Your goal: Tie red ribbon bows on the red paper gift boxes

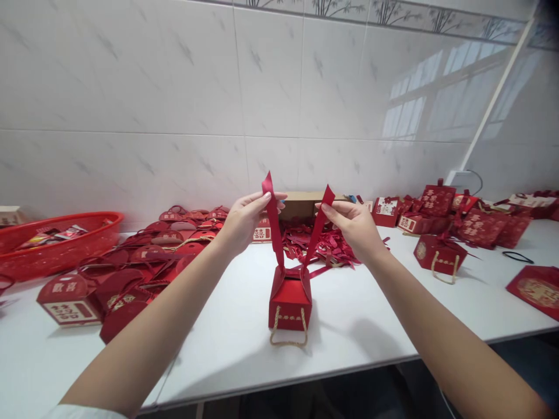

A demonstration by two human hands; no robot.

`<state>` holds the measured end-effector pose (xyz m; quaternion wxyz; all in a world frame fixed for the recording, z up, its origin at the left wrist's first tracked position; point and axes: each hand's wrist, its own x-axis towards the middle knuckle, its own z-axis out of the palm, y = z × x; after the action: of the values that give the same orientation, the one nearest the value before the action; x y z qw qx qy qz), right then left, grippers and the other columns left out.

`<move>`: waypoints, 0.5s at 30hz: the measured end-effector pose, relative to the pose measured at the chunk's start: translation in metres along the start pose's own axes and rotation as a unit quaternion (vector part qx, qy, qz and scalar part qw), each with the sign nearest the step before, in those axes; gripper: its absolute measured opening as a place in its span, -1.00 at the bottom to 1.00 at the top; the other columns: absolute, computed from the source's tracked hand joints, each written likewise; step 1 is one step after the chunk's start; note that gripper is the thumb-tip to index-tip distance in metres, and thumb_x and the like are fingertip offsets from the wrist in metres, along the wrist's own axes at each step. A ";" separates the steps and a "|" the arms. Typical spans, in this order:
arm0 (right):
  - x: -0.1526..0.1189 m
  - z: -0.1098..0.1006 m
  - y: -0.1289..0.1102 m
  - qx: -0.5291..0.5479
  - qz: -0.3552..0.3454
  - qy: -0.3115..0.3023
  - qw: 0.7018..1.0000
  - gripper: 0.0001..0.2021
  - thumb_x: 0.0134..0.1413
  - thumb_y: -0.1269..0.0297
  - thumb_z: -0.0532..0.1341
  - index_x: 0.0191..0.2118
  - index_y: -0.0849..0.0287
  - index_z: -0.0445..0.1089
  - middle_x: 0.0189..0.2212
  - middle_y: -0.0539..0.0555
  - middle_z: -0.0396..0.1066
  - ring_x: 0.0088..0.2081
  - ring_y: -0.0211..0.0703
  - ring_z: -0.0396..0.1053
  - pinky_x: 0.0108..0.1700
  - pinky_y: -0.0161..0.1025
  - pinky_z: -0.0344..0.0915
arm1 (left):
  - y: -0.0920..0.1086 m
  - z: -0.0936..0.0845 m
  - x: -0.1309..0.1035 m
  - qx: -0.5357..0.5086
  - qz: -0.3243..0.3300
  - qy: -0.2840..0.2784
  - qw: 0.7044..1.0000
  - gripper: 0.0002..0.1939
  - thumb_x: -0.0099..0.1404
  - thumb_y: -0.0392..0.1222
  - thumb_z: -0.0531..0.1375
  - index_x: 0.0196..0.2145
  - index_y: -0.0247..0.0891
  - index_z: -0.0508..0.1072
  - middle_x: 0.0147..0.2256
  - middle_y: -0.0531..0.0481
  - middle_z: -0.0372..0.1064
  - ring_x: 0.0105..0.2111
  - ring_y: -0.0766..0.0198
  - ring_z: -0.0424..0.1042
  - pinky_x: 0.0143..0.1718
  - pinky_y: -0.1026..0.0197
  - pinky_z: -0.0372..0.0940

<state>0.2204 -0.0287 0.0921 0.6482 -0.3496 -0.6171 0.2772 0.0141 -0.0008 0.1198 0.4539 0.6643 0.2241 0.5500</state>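
A small red gift box [290, 299] stands upright on the white table, with a twisted rope handle [289, 344] hanging down its near side. Two ends of a red ribbon [274, 230] rise from its top in a V shape. My left hand [250, 221] pinches one end between thumb and fingers. Pinched in my right hand [351, 224] is the other end, a little further right. Both ends are pulled up and apart above the box, and their tips stick up past my fingers.
Cut red ribbons [323, 244] lie heaped behind the box, before an open cardboard box [301, 205]. Several red boxes [72, 297] crowd the left, near a red plastic basin [61, 244] with wrapped sweets. More gift boxes [441, 254] and a black loop [517, 256] are at right.
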 end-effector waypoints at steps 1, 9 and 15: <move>0.000 0.000 -0.001 0.000 -0.001 -0.001 1.000 -0.73 -0.07 0.10 0.28 -0.29 0.16 0.52 -0.32 0.08 0.52 -0.22 -0.14 0.44 -0.10 -0.15 0.34 | 0.000 0.001 0.000 0.006 0.001 -0.002 1.000 -0.76 0.16 -0.09 0.18 -0.31 -0.26 0.56 -0.40 -0.06 0.45 -0.33 0.27 0.39 -0.29 0.26 0.25; 0.002 -0.005 -0.005 -0.015 -0.017 0.006 1.000 -0.74 -0.10 0.12 0.30 -0.29 0.15 0.53 -0.34 0.06 0.53 -0.26 -0.13 0.45 -0.13 -0.15 0.36 | -0.004 0.000 -0.002 0.045 -0.008 -0.023 0.999 -0.69 0.16 -0.01 0.19 -0.22 -0.24 0.53 -0.34 -0.07 0.50 -0.29 0.24 0.44 -0.20 0.20 0.29; 0.007 -0.005 -0.004 0.056 0.053 -0.014 0.997 -0.78 -0.12 0.15 0.33 -0.38 0.21 0.50 -0.39 0.08 0.53 -0.30 -0.15 0.47 -0.12 -0.14 0.38 | -0.005 0.005 -0.001 0.066 0.059 0.031 0.996 -0.72 0.07 -0.09 0.30 -0.26 -0.27 0.52 -0.32 -0.03 0.50 -0.27 0.29 0.44 -0.18 0.27 0.30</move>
<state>0.2258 -0.0260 0.0996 0.6425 -0.3409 -0.5903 0.3501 0.0191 -0.0009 0.1147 0.3688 0.6874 0.2340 0.5803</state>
